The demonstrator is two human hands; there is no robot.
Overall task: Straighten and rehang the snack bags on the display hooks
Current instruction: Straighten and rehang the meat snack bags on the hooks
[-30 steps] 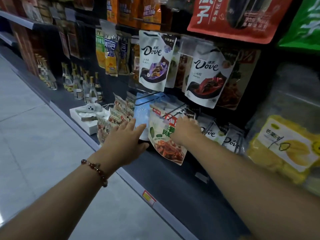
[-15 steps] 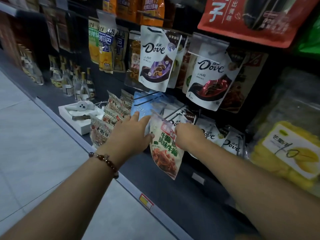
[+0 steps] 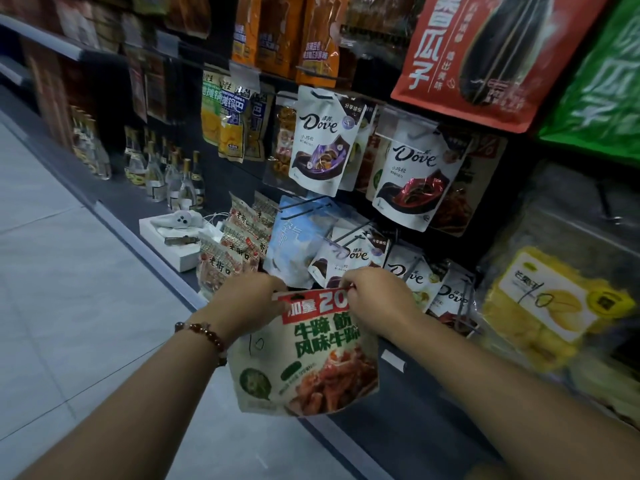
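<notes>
Both hands hold one snack bag (image 3: 304, 355) by its top edge, just below the empty hook (image 3: 349, 233). The left hand (image 3: 249, 303) grips the left corner; the right hand (image 3: 377, 299) pinches the red header, probably to level its hole for threading onto that hook.

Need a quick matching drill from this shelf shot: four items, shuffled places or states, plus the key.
1. green-lettered snack bag
2. purple Dove pouch
3. mango bag
4. clear bottles

A. hanging on an upper hook
B. far right, yellow
C. standing on the shelf, left
D. top edge gripped by left hand and right hand

Pairs: 1-D, 2-A, 3-B, 4-C
</notes>
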